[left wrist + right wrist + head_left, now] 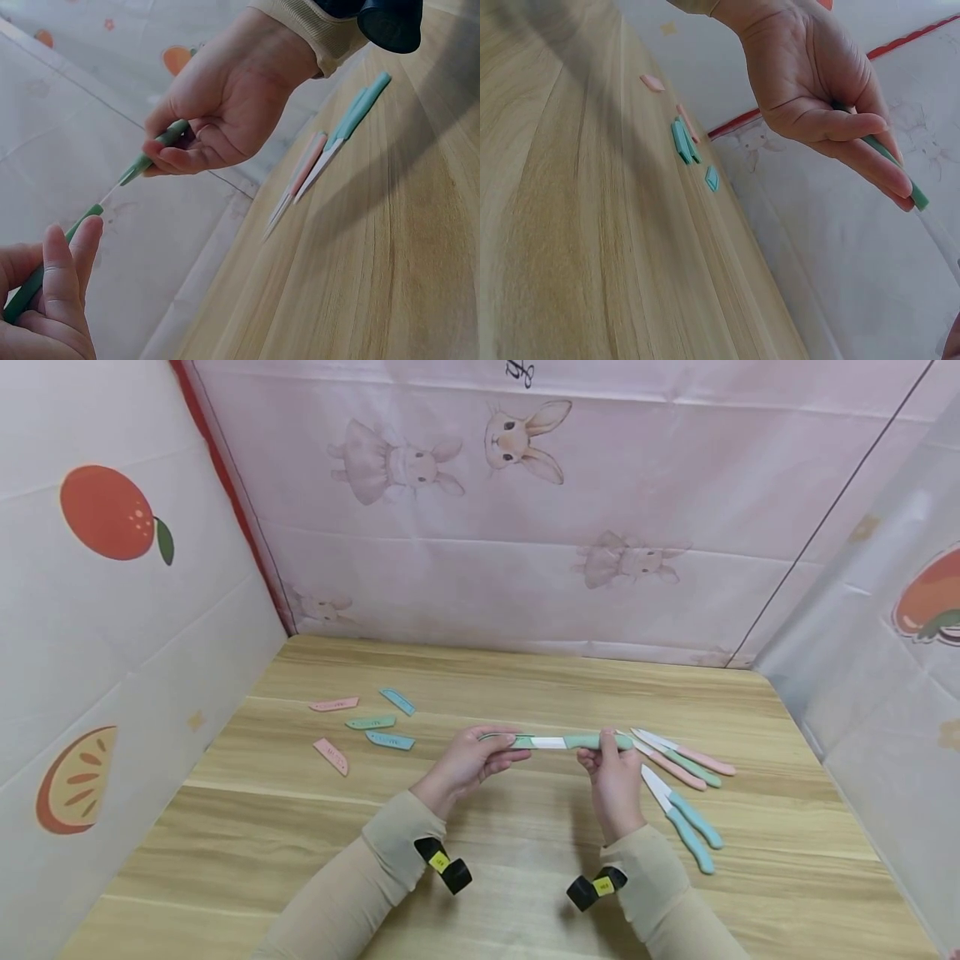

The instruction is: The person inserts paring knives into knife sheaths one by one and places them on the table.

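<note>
Green knife (573,741) spans the gap between the two grips in the head view; the right grip (613,785) is closed round its handle, while the left grip (468,760) pinches a green sheath (522,742); the white blade runs into the sheath's mouth, though how deep its tip sits is hidden; both are held above the counter (450,677). Well to the left of the left grip lie two pink sheaths (334,704), two blue sheaths (390,740) and a loose green sheath (371,722); just to the right of the right grip lie two pink knives (707,760) and a second green knife (693,767), with two blue knives (690,841) nearer the person, blades bare.

In the left wrist view, handle and sheath line up between the grips; a short stretch of blade shows between them; the right grip is curled on the handle.

In the right wrist view, the sheath's mouth juts just past the left grip's fingertips; the blade leads away from it towards the right grip, which shows only as a sliver at the edge.
</note>
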`<control>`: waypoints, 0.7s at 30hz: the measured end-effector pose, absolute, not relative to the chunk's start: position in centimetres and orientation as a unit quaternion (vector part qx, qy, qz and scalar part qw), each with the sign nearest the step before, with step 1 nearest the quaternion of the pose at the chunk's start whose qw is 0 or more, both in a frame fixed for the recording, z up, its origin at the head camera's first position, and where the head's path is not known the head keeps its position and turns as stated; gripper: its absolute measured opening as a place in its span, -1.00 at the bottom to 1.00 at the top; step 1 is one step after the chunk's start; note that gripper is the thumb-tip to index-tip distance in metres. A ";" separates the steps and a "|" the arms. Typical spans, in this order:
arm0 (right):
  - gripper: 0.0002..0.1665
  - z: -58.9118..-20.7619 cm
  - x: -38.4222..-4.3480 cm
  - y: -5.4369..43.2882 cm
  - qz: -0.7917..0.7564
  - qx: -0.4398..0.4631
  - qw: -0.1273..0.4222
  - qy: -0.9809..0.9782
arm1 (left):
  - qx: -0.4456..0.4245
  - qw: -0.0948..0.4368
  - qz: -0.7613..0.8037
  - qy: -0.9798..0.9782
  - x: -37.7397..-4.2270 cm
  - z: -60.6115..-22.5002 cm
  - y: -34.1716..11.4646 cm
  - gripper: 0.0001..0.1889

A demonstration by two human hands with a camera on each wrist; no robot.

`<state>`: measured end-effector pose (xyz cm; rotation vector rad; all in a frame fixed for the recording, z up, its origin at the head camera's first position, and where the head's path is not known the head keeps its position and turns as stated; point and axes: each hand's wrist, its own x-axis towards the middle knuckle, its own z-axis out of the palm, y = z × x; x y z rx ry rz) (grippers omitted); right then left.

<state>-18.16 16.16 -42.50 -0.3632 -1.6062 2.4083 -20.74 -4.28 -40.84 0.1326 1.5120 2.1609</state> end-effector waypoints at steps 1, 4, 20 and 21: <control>-0.63 -42.5 -18.2 16.1 0.820 -0.124 0.113 -0.547 | 0.048 0.248 0.792 0.555 -20.7 -40.9 -4.3 -0.66; -0.63 -42.6 -18.2 16.0 0.822 -0.124 0.116 -0.544 | 0.048 0.248 0.792 0.556 -20.7 -40.9 -4.2 -0.66; -0.68 -42.9 -18.2 15.7 0.824 -0.123 0.119 -0.540 | 0.042 0.250 0.792 0.556 -20.8 -41.2 -4.1 -0.66; -0.67 -42.9 -18.2 15.7 0.824 -0.123 0.120 -0.539 | 0.042 0.249 0.792 0.556 -20.8 -41.2 -4.1 -0.67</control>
